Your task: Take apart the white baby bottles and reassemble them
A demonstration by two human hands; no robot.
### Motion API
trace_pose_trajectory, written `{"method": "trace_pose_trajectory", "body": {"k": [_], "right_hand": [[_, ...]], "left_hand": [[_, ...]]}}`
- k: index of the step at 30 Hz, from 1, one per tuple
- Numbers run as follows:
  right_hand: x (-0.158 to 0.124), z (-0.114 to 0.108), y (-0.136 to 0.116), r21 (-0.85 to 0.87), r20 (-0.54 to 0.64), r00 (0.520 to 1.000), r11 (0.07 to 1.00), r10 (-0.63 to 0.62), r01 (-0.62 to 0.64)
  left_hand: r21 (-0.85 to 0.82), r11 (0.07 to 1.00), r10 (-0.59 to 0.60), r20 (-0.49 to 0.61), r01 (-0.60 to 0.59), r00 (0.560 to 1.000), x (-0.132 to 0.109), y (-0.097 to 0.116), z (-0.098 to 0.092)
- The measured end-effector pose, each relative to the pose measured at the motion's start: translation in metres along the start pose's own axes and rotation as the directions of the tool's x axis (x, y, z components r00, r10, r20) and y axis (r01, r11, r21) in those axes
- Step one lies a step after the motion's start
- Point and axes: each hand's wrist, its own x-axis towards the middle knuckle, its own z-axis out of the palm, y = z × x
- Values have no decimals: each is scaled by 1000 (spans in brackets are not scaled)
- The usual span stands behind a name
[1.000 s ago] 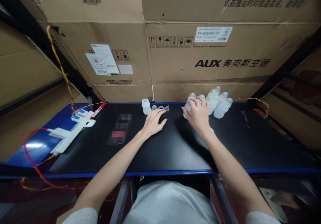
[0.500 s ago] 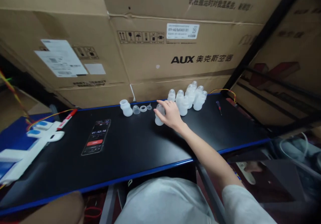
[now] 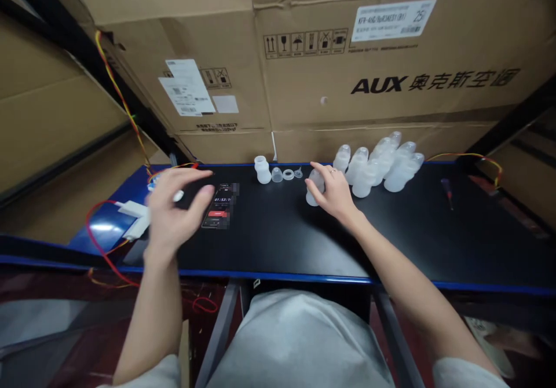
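Observation:
My right hand [image 3: 332, 191] has its thumb and fingers around the upper part of a small milky-white baby bottle [image 3: 313, 198] with a clear cap, which appears upright on the black tabletop. My left hand [image 3: 176, 208] is above the table's left side, close to a phone [image 3: 218, 207], with fingers apart and nothing in them. Farther back, an uncapped baby bottle [image 3: 262, 171] stands beside a clear dome cap [image 3: 277, 175], a white ring [image 3: 288, 175] and a small clear nipple [image 3: 298, 172]. Several capped bottles [image 3: 362, 182] are grouped right of my right hand.
A large cardboard box [image 3: 304, 104] rises behind the black table [image 3: 269, 243]. A small screwdriver [image 3: 446, 191] lies on the right. At left are a white plastic piece [image 3: 138, 220] and red and yellow wires [image 3: 98, 240]. A dark metal frame post [image 3: 143, 98] borders the left.
My left hand has come into view over the table's left side. My right hand stays around the bottle. The whole view has shifted, so the table contents appear farther right.

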Motion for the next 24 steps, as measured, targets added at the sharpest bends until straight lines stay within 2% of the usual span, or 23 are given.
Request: {"method": "trace_pose_trajectory", "body": {"k": [2,4,6,8,10,13,15,17,20,22,24], "right_hand": [[0,0,-2,-3,8,1000,1000,-2,2],[0,0,-4,-9,13,1000,1000,3,-3],[0,-1,-4,-13,16,1000,1000,16,-16],[0,-1,-3,-13,19,999,1000,28,-28],[0,-2,-2,-8,19,999,1000,30,-30],[0,-3,-1,-1,23,999,1000,30,-30],[1,-3,-1,-4,31,999,999,33,-33],[1,-3,-2,-9,37,999,999,36,-36],[1,-3,-3,-16,47,998,999,37,-36],[1,-2,-3,-19,53,998,999,34,-33],[1,-2,-3,-23,53,998,999,31,-29]], "left_hand": [[67,997,-32,51,28,998,7,-26,18],[126,989,-92,140,75,986,13,-60,48],[158,974,-200,241,165,949,16,-92,76],[164,963,-259,338,214,905,16,-115,92],[127,972,-232,347,199,909,15,-125,96],[28,988,-156,196,154,968,14,-129,89],[-51,980,-185,99,191,978,12,-134,85],[-163,942,-283,79,293,956,10,-142,85],[-318,823,-439,169,470,883,5,-158,88],[-356,777,-468,227,520,854,2,-165,90],[-356,780,-444,265,514,856,1,-167,89]]}}
